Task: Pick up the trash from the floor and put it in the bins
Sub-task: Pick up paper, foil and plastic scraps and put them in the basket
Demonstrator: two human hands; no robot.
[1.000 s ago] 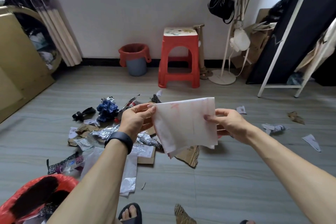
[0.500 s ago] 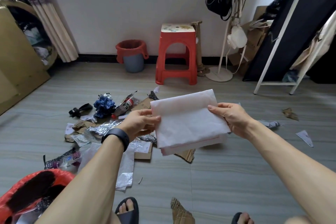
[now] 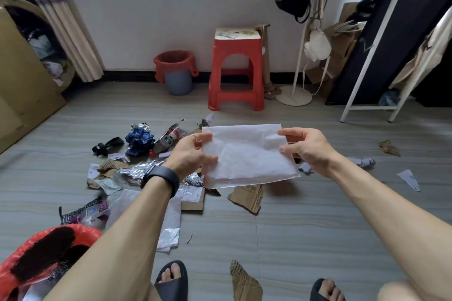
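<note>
- Both hands are gripping one folded white paper sheet (image 3: 247, 159) from opposite sides; the left hand (image 3: 189, 154) is pinching its left edge and the right hand (image 3: 308, 149) its right edge, fingers curled round the paper; the two hands are sitting apart, with the sheet's width between them
- That sheet is hanging in the air in front of the person, above the littered grey wood-look floor (image 3: 318, 227); it is lying nearly flat
- A black wristband (image 3: 162, 178) is circling the left wrist
- Below and left of the sheet, a heap of trash is lying on the floor: a crumpled blue foil wrapper (image 3: 140, 139); a crushed plastic bottle with a red cap (image 3: 166, 140) just beside it; crinkled silver foil (image 3: 137, 171); a pale plastic film (image 3: 168, 225); a torn brown cardboard piece (image 3: 247, 197) showing just under the sheet's near edge
- Farther right, a white paper triangle (image 3: 408, 179) and a brown crumpled scrap (image 3: 389, 148) are lying well apart from the heap
- A red-bagged bin (image 3: 36, 259) is showing at the lower left, near the left forearm; a round grey bin with a red liner (image 3: 175, 73) is standing by the far wall, just beside a red plastic stool (image 3: 236, 68)
</note>
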